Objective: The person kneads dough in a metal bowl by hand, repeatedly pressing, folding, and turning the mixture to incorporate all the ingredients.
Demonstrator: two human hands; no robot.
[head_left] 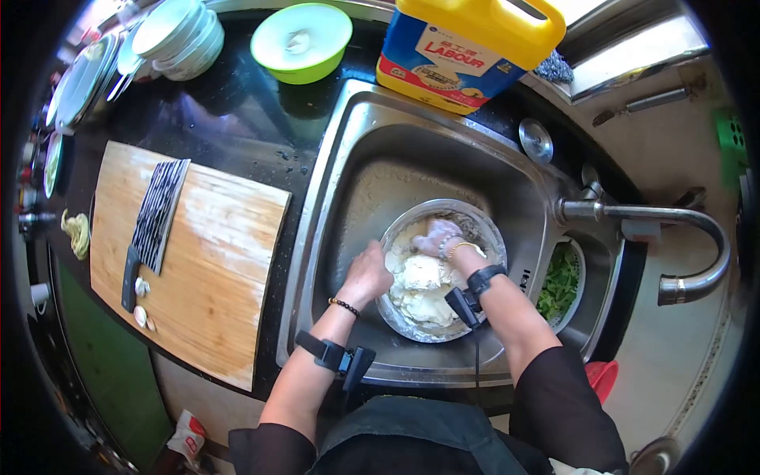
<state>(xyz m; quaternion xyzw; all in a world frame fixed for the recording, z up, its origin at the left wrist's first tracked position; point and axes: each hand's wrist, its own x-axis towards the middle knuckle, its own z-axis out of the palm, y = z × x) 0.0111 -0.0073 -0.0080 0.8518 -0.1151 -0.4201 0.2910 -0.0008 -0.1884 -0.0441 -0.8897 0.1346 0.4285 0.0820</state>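
A round metal bowl sits in the sink basin, holding lumpy white dough and loose flour. My left hand is closed at the bowl's left rim, its fingertips partly hidden. Inside the bowl, my right hand is coated with flour, and its fingers are curled into the dough near the far side. Both wrists carry bracelets and black straps with small devices.
The steel sink has a curved faucet at right, beside a colander of greens. Left lies a floury cutting board with a knife and garlic. Behind stand a yellow jug, a green bowl and stacked bowls.
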